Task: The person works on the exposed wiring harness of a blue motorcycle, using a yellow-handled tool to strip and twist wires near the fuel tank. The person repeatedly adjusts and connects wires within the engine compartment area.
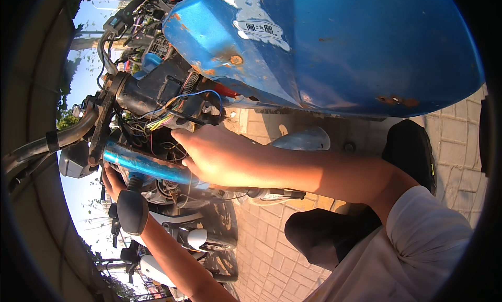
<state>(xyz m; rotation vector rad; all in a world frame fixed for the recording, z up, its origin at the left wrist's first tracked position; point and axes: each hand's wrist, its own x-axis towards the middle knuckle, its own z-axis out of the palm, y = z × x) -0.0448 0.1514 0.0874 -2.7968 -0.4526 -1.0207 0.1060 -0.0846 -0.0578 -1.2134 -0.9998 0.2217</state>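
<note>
My right hand (201, 151) reaches into a bundle of thin coloured wires (159, 122) beside the handlebar column of a worn vehicle. Its fingers are bent, with index finger and thumb at the wires; what lies between them is hidden. Alongside, a scratched blue metal tube (144, 162) runs under the wiring. My left hand (113, 183) is on the other side of this tube, fingers stretched out, partly covered by a dark rounded mirror (132, 212). Whether those fingers touch the tube cannot be made out.
A large blue metal body panel (366, 46) with rust spots fills the upper right. Bare handlebars (73, 132) stick out at the left. White scooters (157, 270) stand beyond my left arm. My dark shoe (410, 150) is on brick paving (261, 255).
</note>
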